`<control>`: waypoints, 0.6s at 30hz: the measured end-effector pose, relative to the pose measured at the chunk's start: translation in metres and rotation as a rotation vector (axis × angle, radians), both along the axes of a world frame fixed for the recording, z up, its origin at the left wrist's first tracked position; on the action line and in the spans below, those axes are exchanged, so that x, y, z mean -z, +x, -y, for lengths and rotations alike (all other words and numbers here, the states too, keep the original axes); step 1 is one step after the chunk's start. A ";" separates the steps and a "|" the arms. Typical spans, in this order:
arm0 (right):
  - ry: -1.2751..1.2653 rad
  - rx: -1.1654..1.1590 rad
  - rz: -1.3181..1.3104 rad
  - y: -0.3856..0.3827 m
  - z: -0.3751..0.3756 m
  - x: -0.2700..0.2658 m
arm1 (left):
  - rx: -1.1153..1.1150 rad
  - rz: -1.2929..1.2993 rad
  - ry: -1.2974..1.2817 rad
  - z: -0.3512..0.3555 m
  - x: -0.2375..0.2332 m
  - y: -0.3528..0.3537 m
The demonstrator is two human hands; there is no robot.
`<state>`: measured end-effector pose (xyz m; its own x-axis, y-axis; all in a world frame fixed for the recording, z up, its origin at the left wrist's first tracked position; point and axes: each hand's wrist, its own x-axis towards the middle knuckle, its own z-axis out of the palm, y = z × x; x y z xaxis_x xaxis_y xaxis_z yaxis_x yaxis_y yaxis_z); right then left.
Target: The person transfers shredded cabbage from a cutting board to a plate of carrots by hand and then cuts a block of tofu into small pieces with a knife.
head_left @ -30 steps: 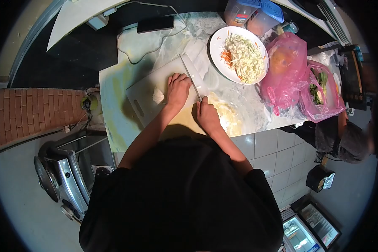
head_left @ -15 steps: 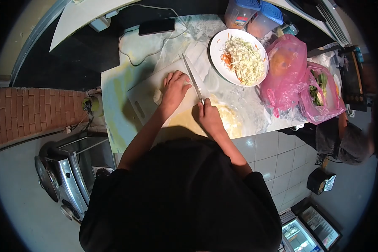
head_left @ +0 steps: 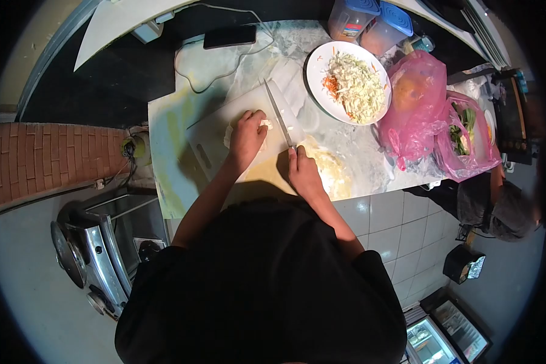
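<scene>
white food (head_left: 266, 124) (partly hidden) beneath left hand (head_left: 246, 142)

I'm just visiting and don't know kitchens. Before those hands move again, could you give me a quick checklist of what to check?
1. Knife held: ok; the right hand grips the knife by its handle.
2. Left hand away from the knife: ok; a gap shows between them.
3. Pale food firmly held: cannot tell; the left hand covers most of it.
4. Cutting board steady: cannot tell; stills don't show whether it slips.
5. Plate apart from the knife: ok.
</scene>
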<state>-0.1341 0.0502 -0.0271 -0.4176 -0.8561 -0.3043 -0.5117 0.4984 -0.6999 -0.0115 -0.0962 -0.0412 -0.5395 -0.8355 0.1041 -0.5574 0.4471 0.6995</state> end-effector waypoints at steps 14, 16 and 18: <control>0.055 -0.085 -0.153 0.021 0.007 0.013 | -0.050 -0.134 0.106 0.003 0.011 -0.002; 0.057 -0.098 -0.165 0.021 0.016 0.018 | -0.052 -0.122 0.083 0.002 0.013 -0.003; 0.052 -0.110 -0.172 0.019 0.026 0.020 | -0.055 -0.103 0.072 0.000 0.012 -0.003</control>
